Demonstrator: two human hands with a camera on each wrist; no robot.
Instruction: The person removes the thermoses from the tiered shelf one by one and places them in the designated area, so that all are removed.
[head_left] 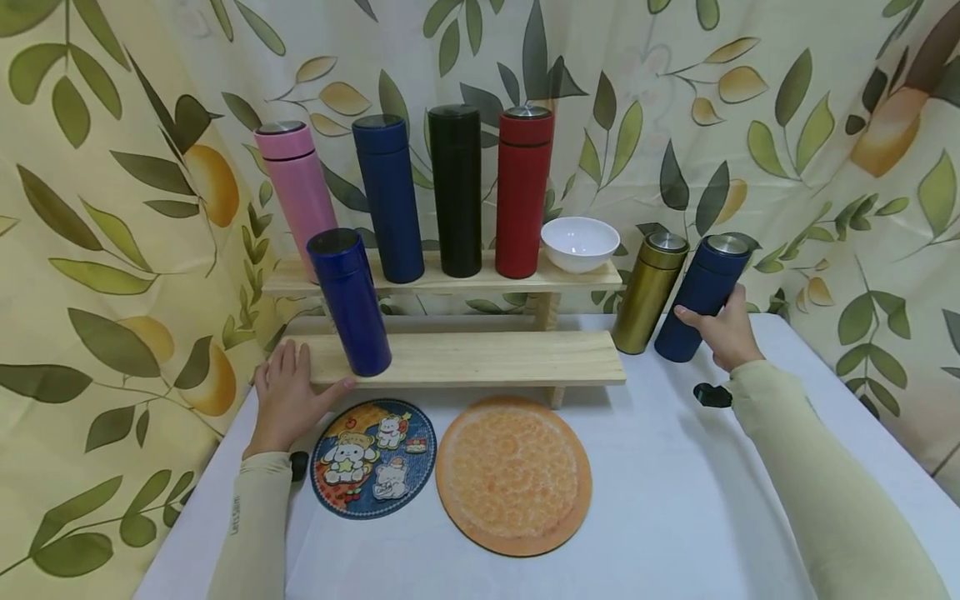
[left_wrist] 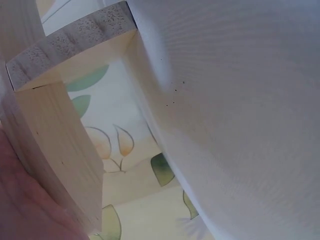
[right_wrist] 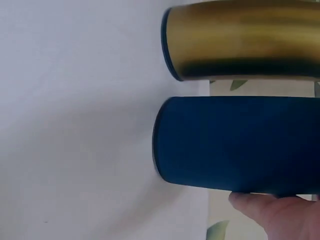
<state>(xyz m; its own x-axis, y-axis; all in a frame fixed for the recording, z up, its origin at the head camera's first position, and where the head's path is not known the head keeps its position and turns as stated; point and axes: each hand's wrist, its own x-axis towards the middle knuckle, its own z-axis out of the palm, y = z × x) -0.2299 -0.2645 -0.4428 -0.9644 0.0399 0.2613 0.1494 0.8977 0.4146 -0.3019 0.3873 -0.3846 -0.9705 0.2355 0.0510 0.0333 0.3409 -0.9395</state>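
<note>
Head view: we have right hand (head_left: 729, 333) clamped round navy flask (head_left: 703, 287), at right side of worktop (head_left: 660, 500), just beside gold flask (head_left: 648, 293). Left hand (head_left: 287, 400) rests on left end of lower shelf (head_left: 487, 358), fingers extended, thumb apart. We judge navy flask stiff, smooth, maybe slippery, moderately heavy; can't tell if full. We'd hold it round mid-body, below lid (head_left: 727, 244), thumb opposing fingers.
</note>
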